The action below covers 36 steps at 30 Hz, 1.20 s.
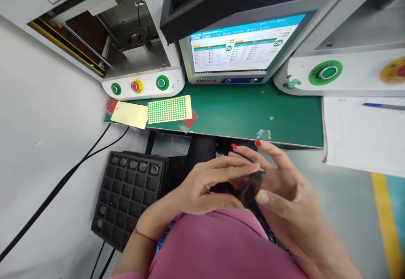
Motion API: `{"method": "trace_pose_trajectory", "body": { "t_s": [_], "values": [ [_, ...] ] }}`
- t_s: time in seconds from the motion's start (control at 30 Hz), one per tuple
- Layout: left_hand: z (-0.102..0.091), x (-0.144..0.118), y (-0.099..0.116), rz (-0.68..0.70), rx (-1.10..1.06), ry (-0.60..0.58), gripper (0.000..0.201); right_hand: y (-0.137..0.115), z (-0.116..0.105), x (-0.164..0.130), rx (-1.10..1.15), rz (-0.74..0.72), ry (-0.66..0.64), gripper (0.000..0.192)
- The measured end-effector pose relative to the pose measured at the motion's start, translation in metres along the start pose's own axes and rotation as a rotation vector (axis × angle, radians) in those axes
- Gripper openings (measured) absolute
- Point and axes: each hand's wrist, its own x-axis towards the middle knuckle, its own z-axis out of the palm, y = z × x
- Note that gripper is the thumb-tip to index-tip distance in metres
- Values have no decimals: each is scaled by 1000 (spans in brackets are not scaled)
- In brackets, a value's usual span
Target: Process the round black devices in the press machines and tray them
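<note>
In front of my pink top, both hands meet around a small dark part [253,184] with a rounded end and a red spot on its side. My left hand [205,182] grips it from the left, fingers over the top and thumb below. The thumb of my right hand [284,190] presses against its right side, near the red spot, while the upper fingers stretch away from it. Small red pieces sit on the tips of two right fingers. The part's lower portion is hidden by my fingers.
A black foam tray [126,190] with several round parts stands at left. On the green bench [228,110] lie a green-dot sticker sheet [169,109] and a cream sheet [129,114]. Behind are a monitor [247,47], button panels [145,85], and papers [363,131] with a pen.
</note>
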Motion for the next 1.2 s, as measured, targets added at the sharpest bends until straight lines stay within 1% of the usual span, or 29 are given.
{"method": "trace_pose_trajectory", "body": {
  "t_s": [0.1,0.17,0.23,0.3,0.37,0.43,0.5,0.6,0.7,0.77,0.83,0.9,0.93,1.07,1.2],
  "values": [
    [8,0,5,-151,-171,10,44,-2,6,-2,-12,-52,18,55],
    [13,0,10,-246,-221,31,42,-2,9,-4,-21,-118,57,49],
    [18,1,14,-311,-213,67,41,-2,13,-5,-12,-158,73,45],
    [22,3,18,-338,-110,106,35,-1,16,-5,13,-146,55,41],
    [25,5,21,-324,29,135,30,-1,19,-5,41,-138,47,36],
    [26,6,22,-293,124,146,30,-1,22,-4,68,-156,59,33],
    [28,6,21,-214,192,162,31,-1,25,-4,89,-165,83,31],
    [29,5,18,-62,357,174,33,0,30,-3,139,-156,127,30],
    [31,3,13,26,491,182,33,3,34,-2,186,-185,154,29],
    [30,1,10,57,537,185,38,5,34,-2,185,-204,150,29],
    [30,-1,9,95,572,162,47,7,33,-1,164,-217,139,28],
    [30,-1,9,107,586,126,50,8,31,-2,147,-229,119,27],
    [30,-1,9,103,576,128,48,8,29,-2,143,-230,98,28],
    [32,0,15,36,479,214,34,6,25,-5,137,-230,-36,30],
    [32,0,18,-2,438,219,31,6,25,-6,53,-310,-43,33]
  ]
}}
